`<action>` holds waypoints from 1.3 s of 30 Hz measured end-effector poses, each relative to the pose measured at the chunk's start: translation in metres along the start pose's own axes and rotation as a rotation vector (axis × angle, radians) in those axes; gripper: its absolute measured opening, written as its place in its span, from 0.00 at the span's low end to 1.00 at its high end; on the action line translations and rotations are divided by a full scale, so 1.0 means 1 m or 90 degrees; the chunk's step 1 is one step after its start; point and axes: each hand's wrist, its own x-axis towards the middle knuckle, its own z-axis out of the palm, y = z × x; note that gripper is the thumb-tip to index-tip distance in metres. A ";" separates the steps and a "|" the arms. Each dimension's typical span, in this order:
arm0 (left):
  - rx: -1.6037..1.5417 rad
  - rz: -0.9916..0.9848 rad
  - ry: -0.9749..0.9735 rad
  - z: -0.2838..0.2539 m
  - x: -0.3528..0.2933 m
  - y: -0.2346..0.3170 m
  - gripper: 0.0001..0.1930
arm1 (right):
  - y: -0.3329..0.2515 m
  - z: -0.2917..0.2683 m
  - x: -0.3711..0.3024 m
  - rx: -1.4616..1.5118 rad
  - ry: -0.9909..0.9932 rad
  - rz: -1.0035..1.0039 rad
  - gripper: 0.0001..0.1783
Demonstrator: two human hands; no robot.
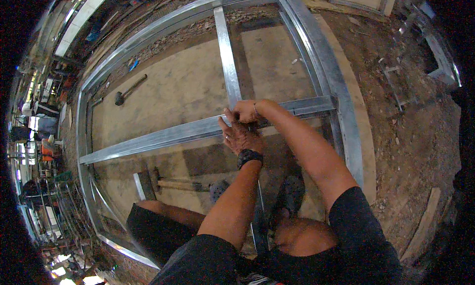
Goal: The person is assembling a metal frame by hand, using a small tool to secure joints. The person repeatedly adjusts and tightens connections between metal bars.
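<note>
A large frame of grey metal channels (pixel 341 136) lies flat on a board floor. A horizontal channel (pixel 163 135) crosses it and meets a vertical channel (pixel 226 57) near the middle. Both my hands are at that joint. My left hand (pixel 241 136), with a black watch on the wrist and a ring, presses down with its fingers curled over the horizontal channel. My right hand (pixel 246 111) sits just above it, fingers closed on the lower end of the vertical channel. What lies under the fingers is hidden.
I squat inside the frame in dark clogs (pixel 292 193). A hammer (pixel 173 184) and a short metal offcut (pixel 141 186) lie by my left foot. Another long-handled hammer (pixel 129 89) rests on the board at upper left. Bare dirt with wood scraps (pixel 420 230) lies to the right.
</note>
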 end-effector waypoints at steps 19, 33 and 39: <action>0.091 0.018 -0.155 -0.026 -0.017 0.011 0.44 | -0.002 0.030 -0.010 0.472 0.511 0.004 0.19; 0.259 0.001 -0.011 0.004 0.015 -0.043 0.52 | -0.021 0.136 -0.178 0.825 0.612 -0.072 0.19; 0.258 0.008 -0.042 -0.007 -0.002 -0.028 0.50 | 0.023 0.196 -0.181 0.829 0.587 -0.081 0.18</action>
